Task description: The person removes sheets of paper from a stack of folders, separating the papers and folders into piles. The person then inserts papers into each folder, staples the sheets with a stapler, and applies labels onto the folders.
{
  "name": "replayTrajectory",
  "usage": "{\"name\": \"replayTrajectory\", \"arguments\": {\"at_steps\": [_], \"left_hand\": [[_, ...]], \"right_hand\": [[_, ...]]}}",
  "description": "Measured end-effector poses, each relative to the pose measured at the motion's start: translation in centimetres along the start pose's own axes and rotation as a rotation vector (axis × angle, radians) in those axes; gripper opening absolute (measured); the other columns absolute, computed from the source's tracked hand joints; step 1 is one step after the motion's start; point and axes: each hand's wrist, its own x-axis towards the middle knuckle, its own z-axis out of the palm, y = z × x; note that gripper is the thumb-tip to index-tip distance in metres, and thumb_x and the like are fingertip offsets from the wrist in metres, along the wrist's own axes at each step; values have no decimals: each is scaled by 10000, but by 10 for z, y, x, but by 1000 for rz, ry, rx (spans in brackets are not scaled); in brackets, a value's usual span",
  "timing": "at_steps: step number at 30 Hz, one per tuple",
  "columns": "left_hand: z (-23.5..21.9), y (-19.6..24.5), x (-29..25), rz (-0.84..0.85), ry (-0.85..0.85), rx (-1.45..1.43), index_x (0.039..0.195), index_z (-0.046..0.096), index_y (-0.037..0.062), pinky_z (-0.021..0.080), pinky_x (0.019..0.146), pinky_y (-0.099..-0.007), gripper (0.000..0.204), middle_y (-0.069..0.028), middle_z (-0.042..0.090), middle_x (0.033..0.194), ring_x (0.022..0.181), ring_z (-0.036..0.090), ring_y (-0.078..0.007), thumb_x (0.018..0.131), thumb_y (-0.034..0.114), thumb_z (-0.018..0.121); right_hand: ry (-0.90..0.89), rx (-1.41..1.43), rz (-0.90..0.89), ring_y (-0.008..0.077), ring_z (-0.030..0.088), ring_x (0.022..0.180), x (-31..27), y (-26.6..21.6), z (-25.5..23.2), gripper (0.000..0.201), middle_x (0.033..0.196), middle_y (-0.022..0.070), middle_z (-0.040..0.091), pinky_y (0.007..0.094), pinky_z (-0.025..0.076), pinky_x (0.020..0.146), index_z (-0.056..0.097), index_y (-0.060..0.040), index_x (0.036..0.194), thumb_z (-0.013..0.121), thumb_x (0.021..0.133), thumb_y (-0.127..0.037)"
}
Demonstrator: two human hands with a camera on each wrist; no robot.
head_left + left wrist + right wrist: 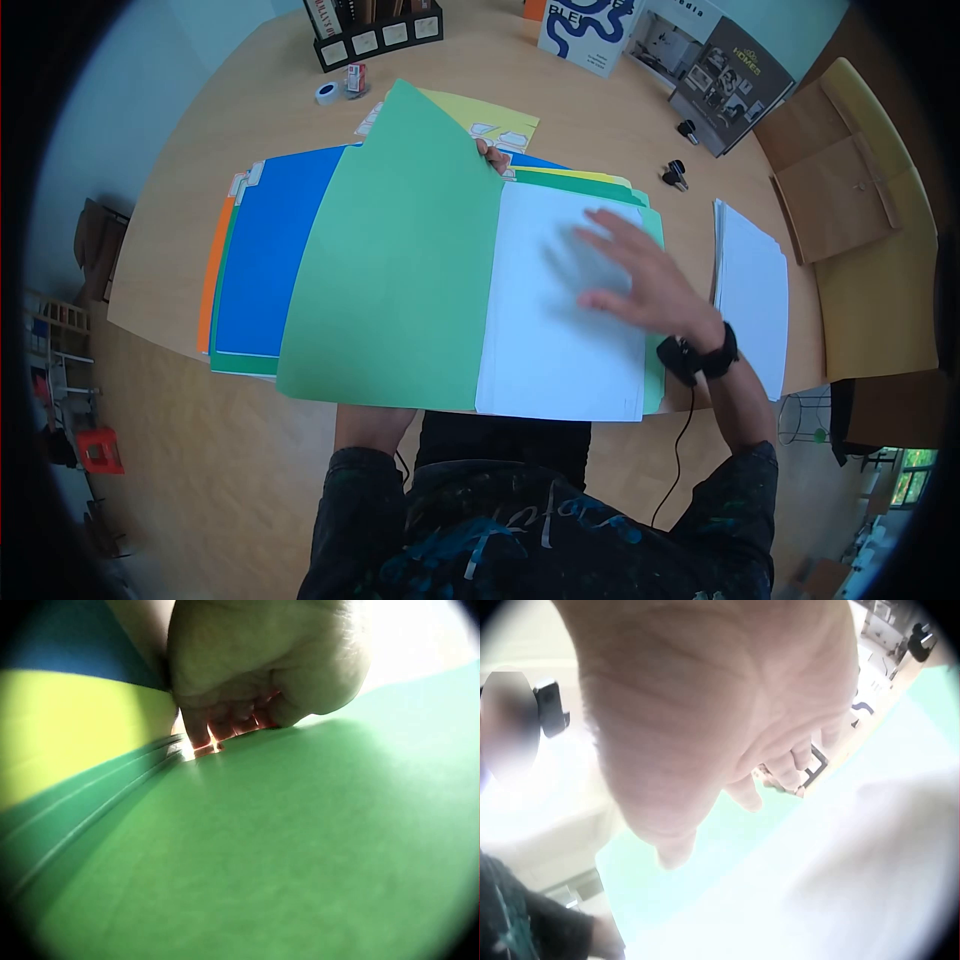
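Note:
A light green folder lies opened, its left cover raised over a stack with a blue folder. My left hand is mostly hidden behind that cover; its fingers show at the cover's upper right edge. In the left wrist view the left hand has its fingers curled at the edge of the green cover. White paper lies in the folder's right side. Over it my right hand, slightly blurred, hovers with fingers spread and nothing held, as the right wrist view also shows of the hand.
White sheets lie to the right, beside a tan holder. Black clips, a tape roll, upright books and a black box stand or lie farther back. A yellow sheet lies behind the folder.

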Motion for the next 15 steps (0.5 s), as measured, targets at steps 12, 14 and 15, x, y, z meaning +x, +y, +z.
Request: {"name": "replayTrajectory", "arguments": {"at_steps": [12,14,15], "left_hand": [[14,12,5,-50,-3,70,1145,580,47,381,1141,-356,287,-135,601,1129,1135,572,-231,981,280,617],[13,12,4,-54,8,77,1148,580,47,380,1144,-356,290,-136,601,1131,1139,571,-231,980,280,619],[13,11,2,-58,13,80,1150,581,46,379,1145,-356,292,-136,602,1133,1140,571,-230,980,281,620]], "right_hand": [[227,-375,821,361,644,1077,37,166,-9,491,1165,204,658,471,536,868,597,-13,1211,680,875,-362],[261,-333,846,357,651,1062,39,168,-7,470,1156,203,662,469,533,869,603,-16,1199,681,875,-347],[297,-291,878,354,657,1048,39,168,-6,449,1147,202,667,466,531,870,610,-19,1188,683,875,-332]]}}
